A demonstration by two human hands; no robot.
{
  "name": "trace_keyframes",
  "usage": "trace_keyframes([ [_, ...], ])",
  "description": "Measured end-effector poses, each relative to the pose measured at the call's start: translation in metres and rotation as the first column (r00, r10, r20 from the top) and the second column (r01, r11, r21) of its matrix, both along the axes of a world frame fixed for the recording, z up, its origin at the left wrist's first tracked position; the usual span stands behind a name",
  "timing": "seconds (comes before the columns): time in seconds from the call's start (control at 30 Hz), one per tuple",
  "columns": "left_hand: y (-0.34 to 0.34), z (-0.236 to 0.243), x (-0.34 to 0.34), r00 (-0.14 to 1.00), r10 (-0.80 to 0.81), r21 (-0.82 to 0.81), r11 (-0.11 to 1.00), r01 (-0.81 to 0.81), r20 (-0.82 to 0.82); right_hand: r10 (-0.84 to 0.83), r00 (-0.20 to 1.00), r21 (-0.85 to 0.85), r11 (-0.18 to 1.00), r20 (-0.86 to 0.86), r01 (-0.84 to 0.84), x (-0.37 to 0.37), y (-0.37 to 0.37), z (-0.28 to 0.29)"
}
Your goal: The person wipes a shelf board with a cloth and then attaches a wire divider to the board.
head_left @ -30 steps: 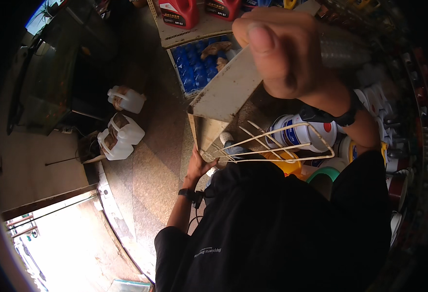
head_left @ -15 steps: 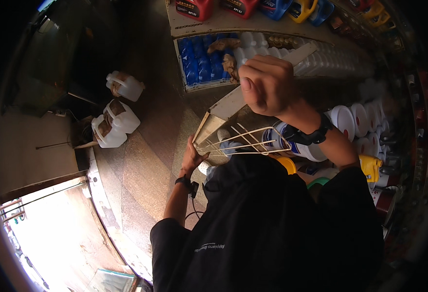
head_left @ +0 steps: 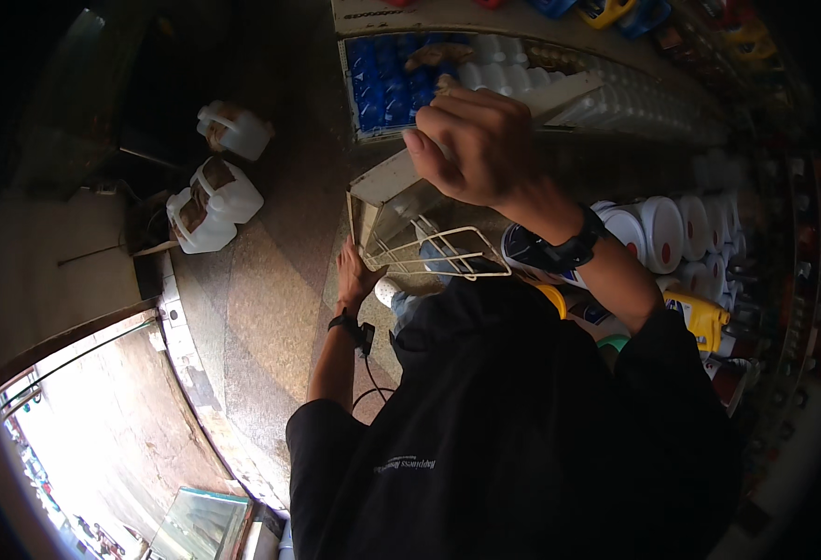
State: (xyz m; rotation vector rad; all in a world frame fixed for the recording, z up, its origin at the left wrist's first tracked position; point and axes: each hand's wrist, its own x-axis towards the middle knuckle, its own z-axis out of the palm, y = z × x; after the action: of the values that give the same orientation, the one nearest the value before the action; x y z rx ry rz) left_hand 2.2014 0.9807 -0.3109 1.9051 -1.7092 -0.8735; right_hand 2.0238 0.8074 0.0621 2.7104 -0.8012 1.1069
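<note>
A pale metal rack [head_left: 384, 185] with a long flat panel and bent wire shelf bars tilts in front of my body. My left hand [head_left: 355, 277] holds its lower left corner, fingers stretched along the edge and thumb to the side. Higher up, my right hand [head_left: 474, 142] is closed over the long panel, with its thumb on the near side. The fingertips of that hand are hidden, so their exact hold on the panel does not show. Dark straps circle both wrists; a cable hangs by the left one.
White jugs [head_left: 233, 207] stand on the tiled floor at left. Beyond the rack a low crate holds blue bottles [head_left: 387, 84] and white bottles. White buckets [head_left: 660, 233] and a yellow jug [head_left: 700, 317] crowd the right. A bright doorway [head_left: 103, 420] opens at lower left.
The near end of the rack has swung left, and both hands have moved a little left with it. My view has shifted, so the crate sits higher in the picture.
</note>
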Motion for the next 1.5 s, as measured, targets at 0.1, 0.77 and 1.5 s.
trace_keyframes([
  [0.1,0.000,0.015,-0.001,0.997,0.033,-0.082,0.996,-0.027,0.072,0.003,1.000,0.007,1.000,0.013,-0.003,0.006,-0.001,-0.001],
  [0.77,-0.042,0.274,0.060,0.681,-0.026,-0.230,0.950,-0.210,-0.732,0.170,0.985,0.053,0.984,0.013,-0.171,0.086,0.020,-0.017],
  [1.5,-0.095,0.256,-0.018,0.703,-0.079,-0.374,0.885,-0.276,-0.707,-0.309,0.747,0.785,0.436,0.589,-0.440,-0.031,0.066,-0.087],
])
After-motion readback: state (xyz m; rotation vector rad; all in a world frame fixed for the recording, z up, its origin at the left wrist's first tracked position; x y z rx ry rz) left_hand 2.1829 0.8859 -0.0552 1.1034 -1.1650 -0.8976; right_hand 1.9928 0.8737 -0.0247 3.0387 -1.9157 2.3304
